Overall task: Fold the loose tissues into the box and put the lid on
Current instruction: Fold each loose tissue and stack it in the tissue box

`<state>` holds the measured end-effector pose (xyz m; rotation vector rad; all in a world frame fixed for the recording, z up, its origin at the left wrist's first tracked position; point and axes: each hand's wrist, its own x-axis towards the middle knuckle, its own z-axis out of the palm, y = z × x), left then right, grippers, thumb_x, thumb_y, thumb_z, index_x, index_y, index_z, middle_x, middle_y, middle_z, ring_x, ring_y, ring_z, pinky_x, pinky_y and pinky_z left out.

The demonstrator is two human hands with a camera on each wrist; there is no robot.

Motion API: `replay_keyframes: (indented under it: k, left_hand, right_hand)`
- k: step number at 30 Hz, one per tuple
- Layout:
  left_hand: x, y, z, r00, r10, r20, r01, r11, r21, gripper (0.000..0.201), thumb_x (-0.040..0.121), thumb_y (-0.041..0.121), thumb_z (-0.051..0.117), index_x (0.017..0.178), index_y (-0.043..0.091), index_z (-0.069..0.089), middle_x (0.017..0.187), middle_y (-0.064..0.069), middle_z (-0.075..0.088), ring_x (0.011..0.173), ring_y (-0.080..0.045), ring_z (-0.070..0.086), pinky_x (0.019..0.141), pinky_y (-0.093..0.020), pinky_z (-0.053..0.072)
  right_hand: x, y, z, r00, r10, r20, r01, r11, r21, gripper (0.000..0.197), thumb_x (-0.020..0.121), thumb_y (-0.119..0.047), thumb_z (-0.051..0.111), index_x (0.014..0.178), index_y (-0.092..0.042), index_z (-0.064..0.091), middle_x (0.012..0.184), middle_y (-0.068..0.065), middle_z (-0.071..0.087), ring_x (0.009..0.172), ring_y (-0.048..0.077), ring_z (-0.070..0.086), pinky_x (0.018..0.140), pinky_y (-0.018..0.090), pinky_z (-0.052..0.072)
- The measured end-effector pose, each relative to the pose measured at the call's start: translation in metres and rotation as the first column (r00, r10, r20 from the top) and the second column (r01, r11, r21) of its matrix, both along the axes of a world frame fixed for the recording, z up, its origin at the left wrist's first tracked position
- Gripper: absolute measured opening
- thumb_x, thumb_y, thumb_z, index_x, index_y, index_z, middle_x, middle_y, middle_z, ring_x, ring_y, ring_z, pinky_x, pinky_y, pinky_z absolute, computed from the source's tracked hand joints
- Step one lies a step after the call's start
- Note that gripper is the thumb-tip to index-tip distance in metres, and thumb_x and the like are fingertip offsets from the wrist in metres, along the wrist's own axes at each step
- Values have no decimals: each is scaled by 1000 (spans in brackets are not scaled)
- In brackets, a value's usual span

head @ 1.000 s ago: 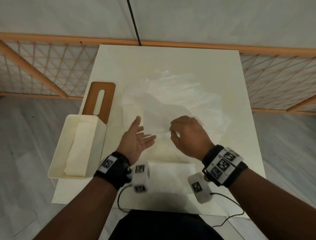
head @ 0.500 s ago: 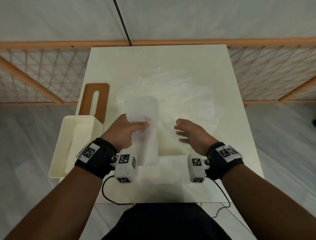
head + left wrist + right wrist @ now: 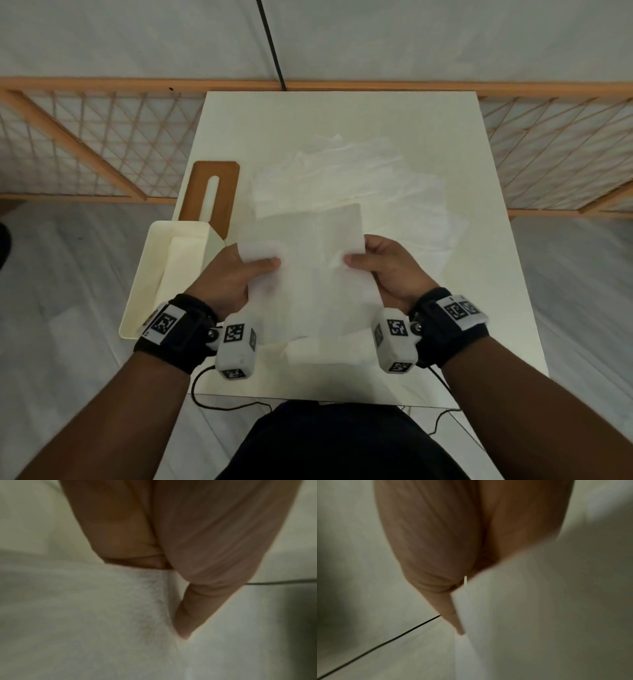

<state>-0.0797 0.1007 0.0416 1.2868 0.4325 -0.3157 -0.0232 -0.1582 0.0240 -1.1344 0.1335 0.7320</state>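
both hands now lift one tissue (image 3: 308, 274) right of the box (image 3: 144, 284), which holds folded tissues (image 3: 178, 270); left hand (image 3: 229, 277) and right hand (image 3: 387, 270) pinch its sides.

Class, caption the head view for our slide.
Both hands hold a tissue above the table, open box alongside.

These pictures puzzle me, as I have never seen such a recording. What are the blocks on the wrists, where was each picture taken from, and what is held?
No machine here: a person works with bare hands. The white blocks are small cameras strapped to each wrist; a third camera sits on the head. The wide picture is the head view; the two blurry close-ups look along each hand. The left hand and right hand pinch one tissue between them, above the table. Behind it lies a pile of loose tissues. At the left stand the open box and its brown lid.
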Motion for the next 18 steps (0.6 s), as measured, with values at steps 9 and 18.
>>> replay_keyframes:
  k: [9, 18]
  left_hand:
    - [-9, 0, -5, 983, -177, -40, 180, 920, 347, 23, 91, 6, 68, 112, 15, 71, 107, 1, 76, 101, -18, 72, 87, -35, 59]
    - [-14, -12, -9, 977, -214, -2, 204, 930, 306, 21, 91, -6, 62, 87, 8, 77, 98, -10, 77, 96, -29, 72, 82, -33, 59]
  right_hand:
    - [3, -39, 2, 987, 45, 156, -12, 978, -207, 16, 87, 15, 60, 88, 2, 71, 89, 16, 71, 76, 28, 66, 71, 33, 52]
    - [-6, -68, -11, 978, -28, 205, 101, 928, -358, 29, 86, 19, 54, 72, 2, 73, 100, 12, 74, 80, 17, 65, 63, 19, 48]
